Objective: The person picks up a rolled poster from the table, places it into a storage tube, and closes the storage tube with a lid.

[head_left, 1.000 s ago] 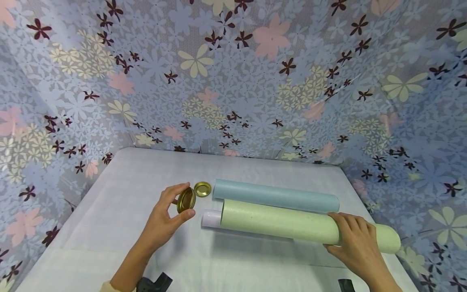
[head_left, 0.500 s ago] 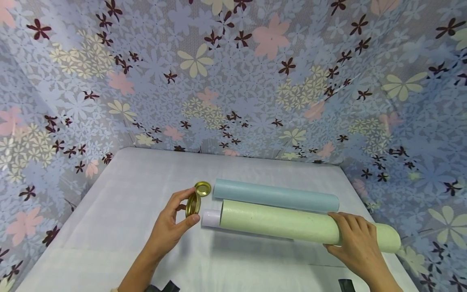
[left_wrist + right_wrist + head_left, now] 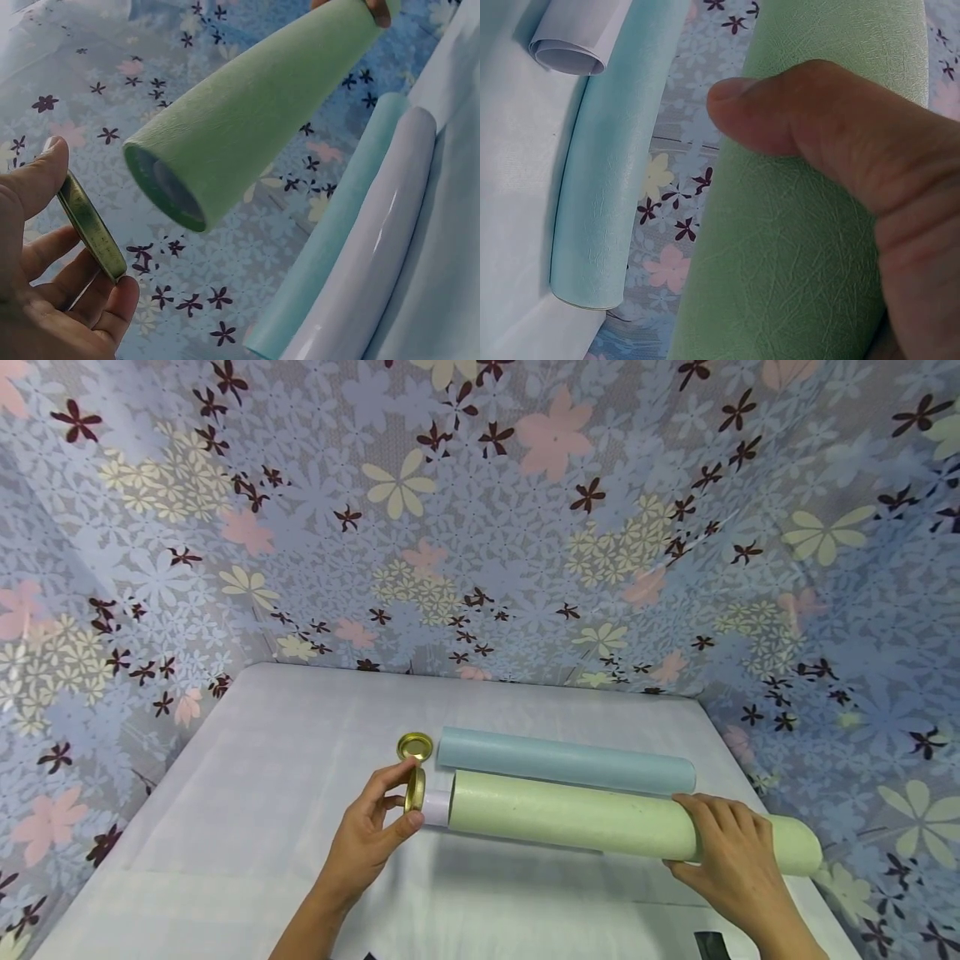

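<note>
My left hand pinches a round gold metal lid by its rim, between thumb and fingertips. The lid stands on edge, facing the green tube. My right hand grips the long pale-green tube near its right end, holding it raised above the table. In the left wrist view the tube's near end is open and hollow, with a gap between it and the lid. The right wrist view shows my thumb lying across the textured green surface. The tube's far end is out of sight there.
A second gold lid lies flat on the white-covered table. Behind the green tube lies a light-blue tube. A lilac paper roll lies beside it, mostly hidden under the green tube in the head view. Floral cloth hangs around the table.
My left hand has moved right with the lid, toward the green tube's left end, and turned the lid more edge-on. The right hand and green tube have stayed nearly still.
</note>
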`<action>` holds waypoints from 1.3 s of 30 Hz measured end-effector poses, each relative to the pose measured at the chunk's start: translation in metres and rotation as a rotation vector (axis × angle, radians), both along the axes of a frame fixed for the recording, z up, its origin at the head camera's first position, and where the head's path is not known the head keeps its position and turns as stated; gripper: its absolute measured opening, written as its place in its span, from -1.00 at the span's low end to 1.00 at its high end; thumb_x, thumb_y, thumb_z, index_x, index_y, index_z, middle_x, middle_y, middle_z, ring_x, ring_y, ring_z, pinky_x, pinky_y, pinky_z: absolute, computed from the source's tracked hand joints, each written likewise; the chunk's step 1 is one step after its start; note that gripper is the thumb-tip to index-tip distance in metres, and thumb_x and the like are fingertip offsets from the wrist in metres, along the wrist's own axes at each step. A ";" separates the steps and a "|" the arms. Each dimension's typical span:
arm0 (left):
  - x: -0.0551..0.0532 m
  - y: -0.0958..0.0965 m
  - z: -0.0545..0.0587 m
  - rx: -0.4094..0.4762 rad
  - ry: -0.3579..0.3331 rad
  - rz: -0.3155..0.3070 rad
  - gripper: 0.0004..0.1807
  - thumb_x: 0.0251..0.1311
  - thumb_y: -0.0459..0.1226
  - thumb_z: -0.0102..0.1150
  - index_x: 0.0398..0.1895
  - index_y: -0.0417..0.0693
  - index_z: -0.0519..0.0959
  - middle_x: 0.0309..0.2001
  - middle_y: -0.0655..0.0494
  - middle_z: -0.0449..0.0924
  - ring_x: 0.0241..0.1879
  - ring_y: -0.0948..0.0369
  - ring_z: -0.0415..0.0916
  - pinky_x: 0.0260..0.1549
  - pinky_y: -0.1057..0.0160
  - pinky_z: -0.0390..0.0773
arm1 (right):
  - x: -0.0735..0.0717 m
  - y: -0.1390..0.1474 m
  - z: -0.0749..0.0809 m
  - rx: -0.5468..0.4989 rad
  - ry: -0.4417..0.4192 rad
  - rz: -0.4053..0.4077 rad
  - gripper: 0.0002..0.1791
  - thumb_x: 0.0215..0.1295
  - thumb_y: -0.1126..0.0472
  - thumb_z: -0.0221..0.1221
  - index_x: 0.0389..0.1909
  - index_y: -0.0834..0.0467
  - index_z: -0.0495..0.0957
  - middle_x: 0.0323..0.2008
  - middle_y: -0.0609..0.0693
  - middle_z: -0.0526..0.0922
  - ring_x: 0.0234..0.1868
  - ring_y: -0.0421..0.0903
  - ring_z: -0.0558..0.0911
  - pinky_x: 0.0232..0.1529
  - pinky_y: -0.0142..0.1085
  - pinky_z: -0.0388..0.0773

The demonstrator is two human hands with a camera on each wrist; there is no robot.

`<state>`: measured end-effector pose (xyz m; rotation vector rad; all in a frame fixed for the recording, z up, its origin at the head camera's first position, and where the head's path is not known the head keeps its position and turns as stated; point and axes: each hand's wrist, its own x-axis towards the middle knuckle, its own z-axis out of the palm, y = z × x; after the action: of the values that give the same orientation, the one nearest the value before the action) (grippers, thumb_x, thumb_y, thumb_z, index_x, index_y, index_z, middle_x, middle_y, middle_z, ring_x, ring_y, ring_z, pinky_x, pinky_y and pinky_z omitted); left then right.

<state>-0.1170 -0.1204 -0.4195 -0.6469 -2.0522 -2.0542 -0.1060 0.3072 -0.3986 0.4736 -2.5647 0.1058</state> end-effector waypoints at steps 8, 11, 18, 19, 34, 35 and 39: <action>0.002 0.010 -0.004 0.094 -0.024 -0.057 -0.38 0.19 -0.49 0.11 0.35 -0.19 0.22 0.24 -0.14 0.27 0.19 0.30 0.32 0.08 0.44 0.41 | 0.001 -0.002 0.001 -0.006 -0.014 -0.004 0.02 -0.68 0.12 0.58 0.08 0.16 0.43 -0.06 0.20 0.51 -0.07 0.21 0.40 -0.12 0.14 0.22; 0.003 0.012 -0.005 0.110 -0.026 -0.076 -0.38 0.20 -0.48 0.11 0.35 -0.20 0.21 0.24 -0.08 0.28 0.20 0.28 0.32 0.08 0.43 0.42 | 0.001 -0.003 0.001 -0.008 -0.016 -0.002 0.01 -0.67 0.13 0.58 0.08 0.16 0.44 -0.06 0.20 0.51 -0.07 0.21 0.40 -0.11 0.15 0.22; 0.003 0.017 -0.007 0.100 -0.070 -0.111 -0.36 0.18 -0.43 0.16 0.35 -0.09 0.23 0.26 -0.24 0.23 0.20 0.26 0.34 0.10 0.39 0.44 | 0.001 -0.005 0.001 -0.009 -0.024 0.007 0.00 -0.66 0.13 0.57 0.08 0.15 0.43 -0.06 0.18 0.50 -0.07 0.19 0.39 -0.11 0.13 0.21; 0.003 0.017 -0.008 0.097 -0.070 -0.115 -0.35 0.18 -0.43 0.17 0.35 -0.07 0.23 0.26 -0.24 0.23 0.20 0.26 0.34 0.10 0.39 0.44 | 0.001 -0.005 0.001 -0.011 -0.023 0.009 0.00 -0.65 0.13 0.57 0.08 0.15 0.43 -0.06 0.18 0.50 -0.07 0.19 0.39 -0.11 0.13 0.21; 0.000 0.021 -0.013 0.072 -0.069 -0.127 -0.36 0.18 -0.37 0.19 0.34 -0.06 0.25 0.24 -0.09 0.30 0.18 0.29 0.37 0.12 0.35 0.45 | 0.001 -0.006 0.000 -0.006 -0.024 0.020 0.01 -0.67 0.13 0.58 0.08 0.14 0.44 -0.07 0.16 0.50 -0.07 0.18 0.38 -0.10 0.13 0.20; 0.001 0.021 -0.013 0.070 -0.068 -0.131 -0.37 0.18 -0.38 0.19 0.34 -0.06 0.25 0.24 -0.10 0.30 0.18 0.29 0.38 0.12 0.34 0.45 | 0.001 -0.006 0.000 -0.005 -0.024 0.021 0.01 -0.68 0.13 0.58 0.08 0.14 0.44 -0.07 0.16 0.50 -0.07 0.18 0.38 -0.10 0.13 0.20; 0.001 0.018 -0.015 0.075 -0.078 -0.161 -0.37 0.21 -0.39 0.14 0.36 -0.07 0.23 0.28 -0.14 0.27 0.21 0.27 0.39 0.12 0.32 0.47 | 0.001 -0.006 0.000 -0.005 -0.023 0.026 0.01 -0.69 0.15 0.57 0.08 0.14 0.44 -0.06 0.16 0.50 -0.06 0.17 0.38 -0.10 0.12 0.20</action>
<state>-0.1160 -0.1026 -0.4341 -0.7528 -2.0128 -2.2669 -0.1053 0.3015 -0.3981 0.5067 -2.5803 0.1281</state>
